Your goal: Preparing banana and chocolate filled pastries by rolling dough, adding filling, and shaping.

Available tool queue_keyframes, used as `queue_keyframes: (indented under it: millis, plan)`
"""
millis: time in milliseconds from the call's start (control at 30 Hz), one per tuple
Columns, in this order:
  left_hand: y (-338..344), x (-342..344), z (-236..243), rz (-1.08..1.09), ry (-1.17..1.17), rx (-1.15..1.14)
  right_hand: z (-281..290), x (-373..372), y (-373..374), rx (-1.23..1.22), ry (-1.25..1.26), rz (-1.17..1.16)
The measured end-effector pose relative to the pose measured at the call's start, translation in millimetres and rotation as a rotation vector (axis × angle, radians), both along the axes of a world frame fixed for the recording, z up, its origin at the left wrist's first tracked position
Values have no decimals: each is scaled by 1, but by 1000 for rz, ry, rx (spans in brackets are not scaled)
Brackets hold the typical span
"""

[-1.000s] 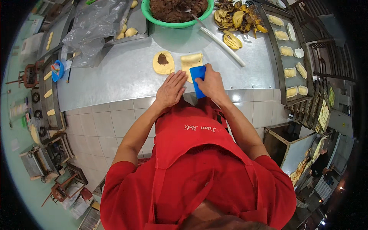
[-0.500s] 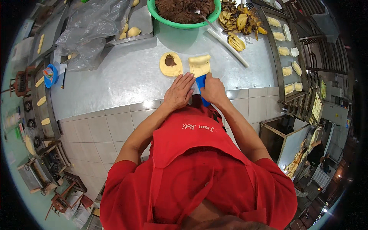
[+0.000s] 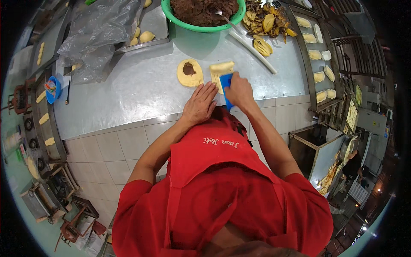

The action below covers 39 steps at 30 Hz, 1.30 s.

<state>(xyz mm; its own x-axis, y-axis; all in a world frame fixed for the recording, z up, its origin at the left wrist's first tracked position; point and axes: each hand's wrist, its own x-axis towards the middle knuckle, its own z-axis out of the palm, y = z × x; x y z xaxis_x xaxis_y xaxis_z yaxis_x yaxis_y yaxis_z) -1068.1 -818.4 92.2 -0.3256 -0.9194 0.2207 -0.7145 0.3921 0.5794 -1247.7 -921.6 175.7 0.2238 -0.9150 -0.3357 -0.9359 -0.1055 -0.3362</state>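
Observation:
Two pieces of pale yellow dough lie near the front of the metal table: an oval (image 3: 192, 78) with dark brown filling in its middle, and a piece (image 3: 221, 67) with a rolled top and a flat strip below it showing thin lines. My left hand (image 3: 199, 102) lies flat with fingers stretched out at the left edge of the strip. My right hand (image 3: 237, 92) grips a blue plastic scraper (image 3: 227, 80), held over the right part of the strip; its fingertips are partly hidden.
Behind are a green bowl (image 3: 173, 18) of brown filling with a spoon, banana peels (image 3: 286, 23), a white rod (image 3: 252, 50) and a plastic-draped tray (image 3: 156, 38) of dough balls. Trays (image 3: 306, 60) of dough flank both sides. A co-worker (image 3: 352, 165) is at far right.
My right hand and the scraper moved back toward the table edge, then up over the dough again. My left hand stays beside the dough; the view shifted slightly.

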Motion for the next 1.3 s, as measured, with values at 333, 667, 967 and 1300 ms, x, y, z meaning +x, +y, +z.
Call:
queue_keyframes:
  millis: [333,667,967,1300]
  plan:
    - [0,-1,-1,5,13,9,4,-9,8,-7,34,38]
    - [1,0,0,-9,17,25,8,-20,13,54,102,40]
    - [-1,-2,0,5,21,21,9,-35,19,101,126,79]
    - [1,-2,0,17,4,15,13,-35,12,37,137,72]
